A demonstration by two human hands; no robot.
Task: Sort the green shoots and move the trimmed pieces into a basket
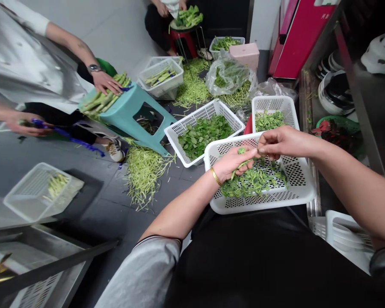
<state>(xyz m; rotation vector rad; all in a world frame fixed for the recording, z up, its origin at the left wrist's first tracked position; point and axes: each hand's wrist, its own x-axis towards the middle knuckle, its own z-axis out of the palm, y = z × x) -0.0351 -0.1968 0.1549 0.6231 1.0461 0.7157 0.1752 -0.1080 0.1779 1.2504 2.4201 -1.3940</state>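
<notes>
Above a white perforated basket (298, 192), my left hand (234, 163), palm up, holds a green leafy sprig (240, 164) between its thumb and fingers. Touching its fingertips is my right hand (277, 143), thumb and fingers pinched together; what it grips is too small to make out. Loose green leaves (250, 182) lie in the basket below both hands. Just beyond, another white basket (176, 132) holds darker leaves (205, 134). A smaller white basket (290, 107) with small greens (269, 121) stands behind my right hand.
At the left a person rests a hand (107, 82) on stalks atop a teal stool (131, 107). Another person sits at the back. Trimmings (144, 173) litter the floor. A metal shelf (362, 111) with bowls flanks the right; a white crate (22, 201) lies left.
</notes>
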